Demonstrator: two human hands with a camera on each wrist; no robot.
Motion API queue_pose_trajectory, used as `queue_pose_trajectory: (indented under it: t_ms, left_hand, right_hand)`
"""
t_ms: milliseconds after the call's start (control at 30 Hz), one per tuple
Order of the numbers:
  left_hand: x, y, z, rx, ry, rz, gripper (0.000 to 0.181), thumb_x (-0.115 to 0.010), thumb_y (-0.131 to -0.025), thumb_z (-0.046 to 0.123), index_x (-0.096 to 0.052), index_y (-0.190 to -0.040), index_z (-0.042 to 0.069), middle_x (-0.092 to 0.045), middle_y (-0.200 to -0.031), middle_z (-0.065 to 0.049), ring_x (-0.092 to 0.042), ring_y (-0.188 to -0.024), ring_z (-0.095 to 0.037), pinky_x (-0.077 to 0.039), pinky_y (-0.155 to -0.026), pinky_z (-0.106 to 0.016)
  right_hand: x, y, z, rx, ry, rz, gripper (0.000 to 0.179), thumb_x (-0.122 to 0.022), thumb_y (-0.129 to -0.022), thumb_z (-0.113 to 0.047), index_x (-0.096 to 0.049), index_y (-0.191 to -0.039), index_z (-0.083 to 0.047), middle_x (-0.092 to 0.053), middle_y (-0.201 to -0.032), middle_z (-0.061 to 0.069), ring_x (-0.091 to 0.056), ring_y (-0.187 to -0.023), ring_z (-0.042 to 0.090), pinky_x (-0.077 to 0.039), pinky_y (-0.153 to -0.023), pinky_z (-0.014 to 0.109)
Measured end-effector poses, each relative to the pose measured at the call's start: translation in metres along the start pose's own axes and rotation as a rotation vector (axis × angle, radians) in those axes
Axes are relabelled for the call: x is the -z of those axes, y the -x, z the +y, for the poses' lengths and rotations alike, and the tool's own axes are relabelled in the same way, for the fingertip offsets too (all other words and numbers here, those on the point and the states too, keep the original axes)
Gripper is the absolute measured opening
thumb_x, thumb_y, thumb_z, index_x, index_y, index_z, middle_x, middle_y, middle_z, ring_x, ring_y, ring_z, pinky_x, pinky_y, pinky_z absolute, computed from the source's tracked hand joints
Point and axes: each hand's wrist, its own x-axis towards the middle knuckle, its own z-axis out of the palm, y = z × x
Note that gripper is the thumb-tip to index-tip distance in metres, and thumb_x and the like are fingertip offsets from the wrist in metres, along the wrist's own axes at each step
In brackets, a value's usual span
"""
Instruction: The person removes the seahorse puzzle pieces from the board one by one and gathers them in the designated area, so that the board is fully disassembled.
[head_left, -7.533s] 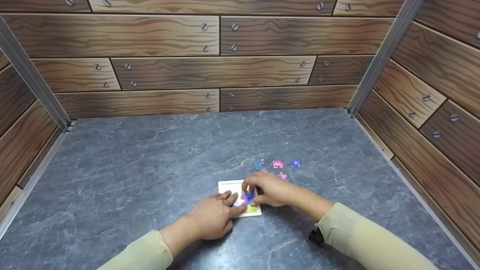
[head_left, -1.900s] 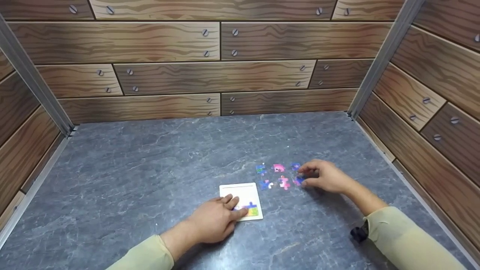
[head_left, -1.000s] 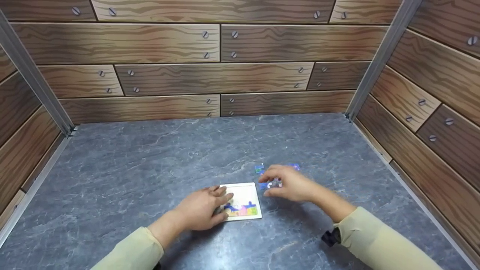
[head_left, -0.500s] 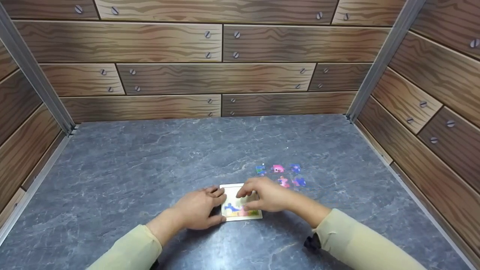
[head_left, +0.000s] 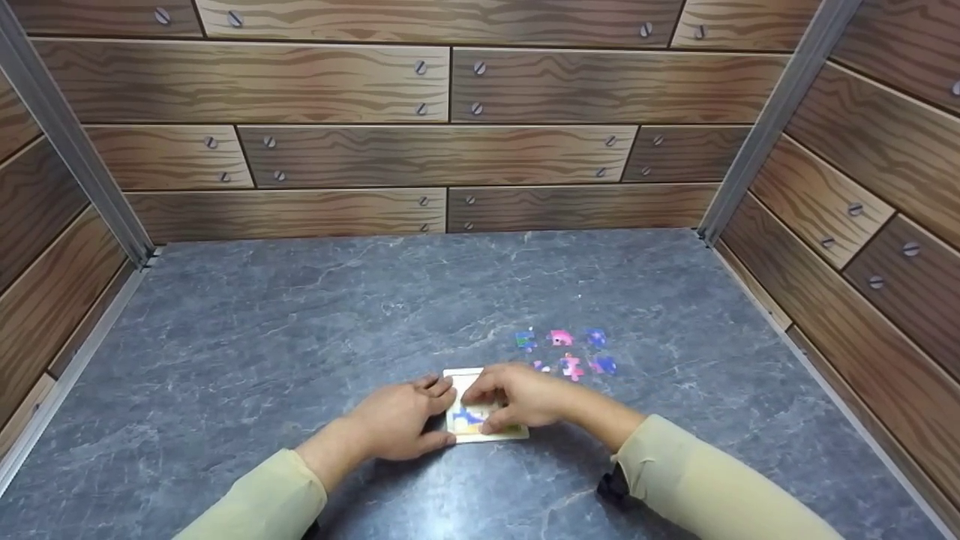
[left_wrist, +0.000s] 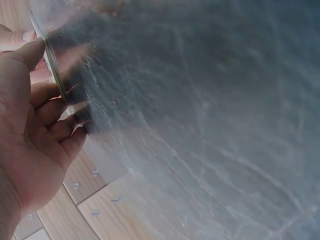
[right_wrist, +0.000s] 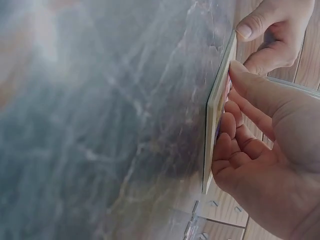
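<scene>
A small white-framed jigsaw board (head_left: 460, 372) lies on the table, with blue, yellow and green picture parts along its near side. My left hand (head_left: 393, 421) rests against the board's left edge, thumb at the near corner and fingers farther up. Over the board's right half is my right hand (head_left: 534, 394), thumb and bent fingers touching its face with a gap between them. No loose piece shows in that gap, and the hand hides part of the picture. In the right wrist view the thumb and fingertips of the right hand (right_wrist: 270, 135) meet the board (right_wrist: 215, 115).
Several loose jigsaw pieces lie in two rows beyond the board, among them a green-blue piece (head_left: 524, 340), a pink piece (head_left: 560, 337) and a blue piece (head_left: 596, 337). The grey marbled tabletop (head_left: 300, 315) is bounded by wood-patterned walls (head_left: 337, 157).
My right hand has moved left from beside the loose pieces onto the board, then slightly farther left. My left hand has shifted from the board's face to its left edge.
</scene>
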Motion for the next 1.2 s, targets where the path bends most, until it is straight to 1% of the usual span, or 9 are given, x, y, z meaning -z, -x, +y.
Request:
queue_pose_trajectory:
  t_ms: [100,267,467,633,767,933,1067,1200]
  left_hand:
    - [-0.0008,-0.0002,-0.0005,0.007,0.007,-0.001,0.070,-0.062,-0.105,0.050,-0.050,-0.158,0.006,-0.047,-0.161,-0.016,-0.046,-0.148,-0.039,-0.046,-0.114,-0.053]
    - [0.0001,-0.0010,-0.0007,0.030,0.021,-0.024,0.071,-0.061,-0.105,0.052,-0.048,-0.160,0.009,-0.045,-0.163,-0.014,-0.044,-0.150,-0.037,-0.047,-0.114,-0.053]
    - [0.0001,-0.0004,0.0003,0.024,0.021,-0.016,0.070,-0.062,-0.105,0.050,-0.049,-0.160,0.009,-0.046,-0.162,-0.015,-0.045,-0.149,-0.037,-0.048,-0.112,-0.053]
    - [0.0002,-0.0002,0.0004,0.019,0.032,-0.017,0.070,-0.062,-0.105,0.050,-0.049,-0.159,0.008,-0.045,-0.163,-0.016,-0.044,-0.149,-0.038,-0.047,-0.113,-0.054]
    - [-0.0001,0.0003,0.0005,0.020,0.034,-0.020,0.070,-0.063,-0.105,0.049,-0.049,-0.159,0.007,-0.045,-0.163,-0.017,-0.044,-0.149,-0.038,-0.046,-0.114,-0.054]
    - [-0.0002,0.0009,0.0007,0.022,0.035,-0.018,0.070,-0.063,-0.105,0.049,-0.049,-0.159,0.007,-0.045,-0.163,-0.017,-0.044,-0.150,-0.038,-0.046,-0.114,-0.054]
    - [0.0002,0.0011,0.0012,0.026,0.032,-0.015,0.070,-0.063,-0.105,0.049,-0.049,-0.159,0.007,-0.045,-0.163,-0.017,-0.044,-0.149,-0.038,-0.046,-0.114,-0.054]
    - [0.0002,0.0009,0.0012,0.031,0.040,-0.015,0.070,-0.063,-0.105,0.049,-0.048,-0.160,0.007,-0.045,-0.163,-0.016,-0.043,-0.150,-0.038,-0.046,-0.114,-0.054]
  right_hand:
    - [-0.0012,-0.0007,0.0025,0.002,-0.040,-0.006,0.037,-0.086,-0.090,-0.019,-0.077,-0.125,-0.010,-0.070,-0.113,0.002,-0.063,-0.102,0.014,-0.054,-0.090,0.031]
    - [-0.0036,-0.0007,0.0059,0.016,-0.110,0.006,0.035,-0.086,-0.090,-0.015,-0.078,-0.123,-0.008,-0.069,-0.112,0.004,-0.061,-0.101,0.012,-0.053,-0.088,0.028]
    - [-0.0045,-0.0007,0.0081,0.022,-0.148,0.011,0.034,-0.086,-0.089,-0.014,-0.078,-0.122,-0.007,-0.068,-0.111,0.004,-0.059,-0.098,0.011,-0.052,-0.087,0.027]
    - [-0.0057,-0.0016,0.0097,0.004,-0.181,0.004,0.034,-0.086,-0.089,-0.012,-0.077,-0.121,-0.006,-0.067,-0.112,0.003,-0.059,-0.100,0.012,-0.051,-0.088,0.027]
    - [-0.0074,-0.0026,0.0092,-0.013,-0.208,-0.003,0.034,-0.086,-0.089,-0.011,-0.076,-0.121,-0.005,-0.066,-0.114,0.003,-0.059,-0.104,0.012,-0.051,-0.092,0.027]
    - [-0.0081,-0.0031,0.0089,-0.010,-0.239,-0.007,0.034,-0.085,-0.089,-0.008,-0.075,-0.121,-0.004,-0.066,-0.114,0.003,-0.061,-0.107,0.012,-0.051,-0.096,0.027]
    - [-0.0078,-0.0030,0.0093,0.011,-0.259,-0.016,0.033,-0.085,-0.089,-0.005,-0.074,-0.120,-0.001,-0.067,-0.109,0.003,-0.061,-0.102,0.012,-0.053,-0.093,0.026]
    - [-0.0073,-0.0036,0.0086,0.012,-0.297,-0.030,0.033,-0.083,-0.089,-0.002,-0.073,-0.120,0.001,-0.068,-0.104,0.004,-0.061,-0.097,0.012,-0.052,-0.089,0.025]
